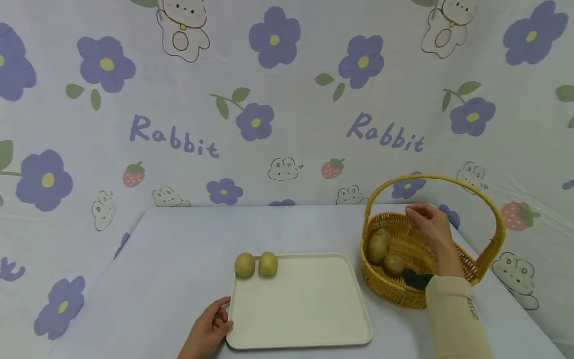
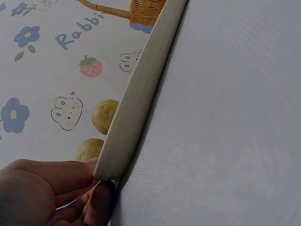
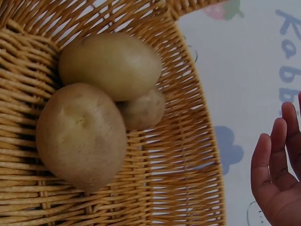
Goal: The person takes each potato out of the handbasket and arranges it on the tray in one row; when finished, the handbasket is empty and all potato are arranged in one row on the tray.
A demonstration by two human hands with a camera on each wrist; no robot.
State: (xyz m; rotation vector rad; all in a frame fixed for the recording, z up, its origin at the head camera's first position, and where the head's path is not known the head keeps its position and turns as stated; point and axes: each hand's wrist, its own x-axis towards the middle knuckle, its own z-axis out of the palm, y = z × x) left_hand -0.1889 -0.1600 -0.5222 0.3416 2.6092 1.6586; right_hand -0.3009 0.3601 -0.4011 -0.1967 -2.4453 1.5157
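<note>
Two potatoes, a left one (image 1: 244, 265) and a right one (image 1: 268, 264), sit at the far left corner of a cream rectangular tray (image 1: 314, 299). My left hand (image 1: 209, 326) pinches the tray's left edge between thumb and fingers, as the left wrist view shows up close. At the right stands a wicker basket (image 1: 390, 291) with a tall arched handle. Three potatoes lie in its left part, among them a large brown one (image 3: 82, 136) and a smoother yellowish one (image 3: 110, 66). Over the basket, under the handle, hovers my right hand (image 1: 431, 224), its fingers loosely bent and holding nothing.
The basket's handle (image 1: 430, 176) arches over the right forearm's reach. A dark object (image 1: 417, 279) sits beside the right sleeve cuff. Behind the white table (image 1: 179, 239) hangs a cloth printed with flowers and rabbits.
</note>
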